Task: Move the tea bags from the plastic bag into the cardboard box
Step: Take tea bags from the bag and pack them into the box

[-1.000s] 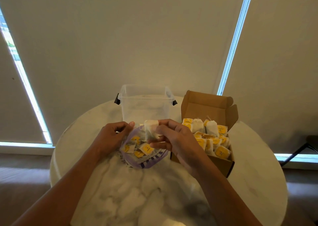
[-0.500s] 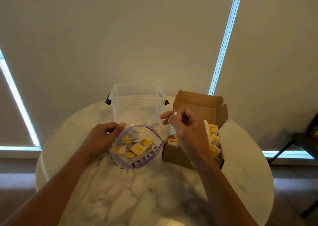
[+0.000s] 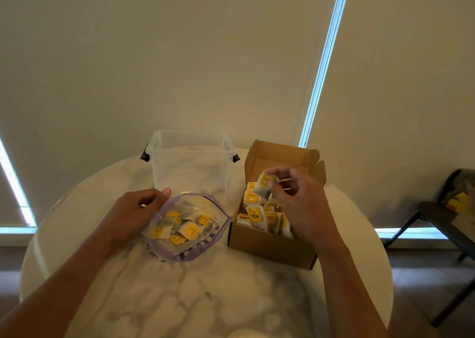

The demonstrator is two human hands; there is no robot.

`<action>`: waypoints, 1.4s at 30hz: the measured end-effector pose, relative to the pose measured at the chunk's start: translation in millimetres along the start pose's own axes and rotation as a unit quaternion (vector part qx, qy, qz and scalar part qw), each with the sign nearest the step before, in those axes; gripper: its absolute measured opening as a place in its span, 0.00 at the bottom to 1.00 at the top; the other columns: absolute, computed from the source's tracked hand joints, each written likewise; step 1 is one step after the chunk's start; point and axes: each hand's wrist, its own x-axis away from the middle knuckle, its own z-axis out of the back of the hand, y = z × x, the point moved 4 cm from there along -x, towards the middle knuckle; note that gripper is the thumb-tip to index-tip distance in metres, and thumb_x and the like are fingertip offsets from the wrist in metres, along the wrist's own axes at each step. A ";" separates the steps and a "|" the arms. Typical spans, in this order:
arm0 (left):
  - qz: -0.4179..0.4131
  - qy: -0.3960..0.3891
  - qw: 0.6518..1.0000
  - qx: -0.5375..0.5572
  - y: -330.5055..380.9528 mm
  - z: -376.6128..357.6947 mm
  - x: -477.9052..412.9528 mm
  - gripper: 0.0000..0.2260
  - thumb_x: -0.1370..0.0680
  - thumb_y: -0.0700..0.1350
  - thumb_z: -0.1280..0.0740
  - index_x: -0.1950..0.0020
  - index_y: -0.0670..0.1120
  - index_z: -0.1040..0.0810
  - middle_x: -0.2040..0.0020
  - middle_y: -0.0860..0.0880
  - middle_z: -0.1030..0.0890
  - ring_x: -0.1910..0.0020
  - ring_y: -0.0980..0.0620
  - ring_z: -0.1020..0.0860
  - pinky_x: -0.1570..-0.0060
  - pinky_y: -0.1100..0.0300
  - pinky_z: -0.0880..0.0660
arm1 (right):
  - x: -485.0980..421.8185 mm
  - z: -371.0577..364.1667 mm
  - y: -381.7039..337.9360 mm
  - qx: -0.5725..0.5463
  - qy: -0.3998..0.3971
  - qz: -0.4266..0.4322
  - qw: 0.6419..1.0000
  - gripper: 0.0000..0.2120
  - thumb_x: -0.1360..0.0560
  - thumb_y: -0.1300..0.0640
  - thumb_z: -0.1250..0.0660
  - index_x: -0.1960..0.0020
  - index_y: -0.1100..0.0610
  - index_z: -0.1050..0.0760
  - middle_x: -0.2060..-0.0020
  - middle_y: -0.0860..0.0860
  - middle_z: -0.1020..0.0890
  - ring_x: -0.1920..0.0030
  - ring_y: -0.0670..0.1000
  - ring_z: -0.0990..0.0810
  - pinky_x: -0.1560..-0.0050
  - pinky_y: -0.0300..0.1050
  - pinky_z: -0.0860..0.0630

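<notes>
My R hand (image 3: pixel 300 204) is over the box (image 3: pixel 270 245), above its far half. Thumb and fingertips pinch one tea bag (image 3: pixel 264 187) by its top edge, the other fingers loosely curled. The tea bag hangs tilted, yellow tag up, clear of the packed bags (image 3: pixel 255 216) below it. Those stand on edge in rows inside the box; one at the front reads TEA. The box lid is folded back on the far side.

Left of the box, nearly touching its front-left corner, the plastic bag (image 3: pixel 180 256) lies flat w/ its purple mouth gaping open. A few more tea bags (image 3: pixel 190 231) lie loose inside it. My L hand (image 3: pixel 133 214) is on the side of the bag away from the box. Its fingers are curled at the rim and the thumb points toward the box. It looks like a grip on the rim, but the contact itself is hidden.

Behind the bag, far-left of the box, stands a clear tub (image 3: pixel 190 162) w/ black clips. All sit on a round marble table (image 3: pixel 205 299). Well to the right of the box, off the table, is a dark chair (image 3: pixel 442 216).
</notes>
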 end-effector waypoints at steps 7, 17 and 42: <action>0.003 0.001 1.000 -0.001 0.5 -0.6 -0.2 0.22 0.18 0.68 0.36 0.51 0.53 0.10 0.58 0.51 0.11 0.52 0.45 0.13 0.48 0.48 0.17 | 0.2 -25.2 -2.0 0.107 -0.105 0.004 0.989 0.08 0.18 0.50 0.29 0.40 0.41 0.18 0.50 0.34 0.18 0.49 0.37 0.18 0.52 0.34 0.19; 0.008 0.017 1.000 -0.018 0.9 1.5 -0.8 0.23 0.17 0.67 0.35 0.52 0.51 0.11 0.57 0.52 0.11 0.52 0.47 0.13 0.46 0.47 0.18 | 27.4 -53.3 -71.3 0.079 -0.054 0.189 0.977 0.07 0.19 0.52 0.27 0.41 0.48 0.16 0.51 0.37 0.17 0.52 0.43 0.19 0.58 0.34 0.22; -0.020 0.019 0.999 -0.021 7.0 1.0 3.7 0.23 0.15 0.62 0.35 0.63 0.50 0.18 0.69 0.55 0.22 0.69 0.61 0.29 0.65 0.66 0.31 | 44.6 -145.8 -65.2 0.187 -0.182 0.123 0.957 0.07 0.24 0.58 0.29 0.49 0.48 0.22 0.47 0.44 0.24 0.49 0.45 0.23 0.51 0.43 0.22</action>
